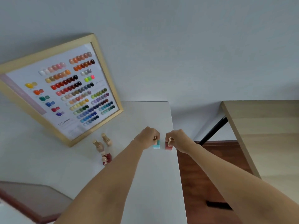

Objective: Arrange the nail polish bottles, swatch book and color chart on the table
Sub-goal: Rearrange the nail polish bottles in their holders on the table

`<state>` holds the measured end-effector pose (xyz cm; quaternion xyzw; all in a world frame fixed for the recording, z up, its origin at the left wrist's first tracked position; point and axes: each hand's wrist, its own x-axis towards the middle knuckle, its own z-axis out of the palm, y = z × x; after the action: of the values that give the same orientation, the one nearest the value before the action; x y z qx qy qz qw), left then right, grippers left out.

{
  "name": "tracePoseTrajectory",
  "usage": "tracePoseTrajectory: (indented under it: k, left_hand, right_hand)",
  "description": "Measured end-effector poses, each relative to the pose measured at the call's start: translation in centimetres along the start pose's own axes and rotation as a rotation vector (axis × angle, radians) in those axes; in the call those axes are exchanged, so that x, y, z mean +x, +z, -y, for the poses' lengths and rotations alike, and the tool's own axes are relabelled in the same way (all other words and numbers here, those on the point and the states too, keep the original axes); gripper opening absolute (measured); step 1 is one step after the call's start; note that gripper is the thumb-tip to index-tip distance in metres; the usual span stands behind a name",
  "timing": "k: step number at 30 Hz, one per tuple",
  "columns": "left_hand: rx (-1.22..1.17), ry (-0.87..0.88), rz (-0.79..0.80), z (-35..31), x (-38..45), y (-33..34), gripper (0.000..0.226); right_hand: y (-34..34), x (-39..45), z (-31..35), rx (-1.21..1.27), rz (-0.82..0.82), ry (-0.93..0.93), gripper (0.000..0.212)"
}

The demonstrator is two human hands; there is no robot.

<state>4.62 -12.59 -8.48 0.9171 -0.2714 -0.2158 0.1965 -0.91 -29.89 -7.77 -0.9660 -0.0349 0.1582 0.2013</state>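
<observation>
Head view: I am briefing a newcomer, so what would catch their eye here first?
The wooden-framed colour chart of nail swatches leans against the wall at the table's far left. Near the white table edge, the left hand grips a turquoise nail polish bottle and the right hand a red nail polish bottle, side by side.

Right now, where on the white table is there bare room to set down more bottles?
Bare: the white table between the two forearms, and the near-left stretch below the dark red bottle. Crowded: beside the framed color chart, and the right edge, where left hand and right hand grip bottles.
</observation>
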Motion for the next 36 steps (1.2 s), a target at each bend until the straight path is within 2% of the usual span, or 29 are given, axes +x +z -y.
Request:
tracePoseTrajectory:
  k: [8, 18, 22, 26, 30, 36]
  left_hand:
    - [0.032, 0.009, -0.037, -0.7, -0.4, 1.4, 0.028]
    - [-0.034, -0.015, -0.014, -0.3, -2.1, -0.1, 0.078]
    - [-0.105, -0.029, -0.076, 1.4, -3.8, -2.8, 0.07]
    - [-0.139, -0.072, -0.256, 4.3, -6.4, -6.4, 0.053]
    - [-0.063, -0.215, -0.367, 8.3, -9.0, -9.9, 0.045]
    - [0.195, -0.423, -0.044, 12.9, -12.1, -11.1, 0.074]
  right_hand:
    - [0.2, -0.6, -0.2, -0.002, -0.004, -0.038, 0.024]
    - [-1.5, -0.9, 0.0, -0.077, 0.042, -0.091, 0.048]
    - [-3.2, -0.1, 0.5, -0.136, 0.072, -0.141, 0.057]
    - [-4.4, 1.0, 2.6, -0.137, 0.053, -0.16, 0.048]
    - [-3.6, 2.1, 6.4, -0.092, 0.035, -0.218, 0.044]
    - [0.7, 2.9, 11.3, -0.05, 0.11, -0.304, 0.047]
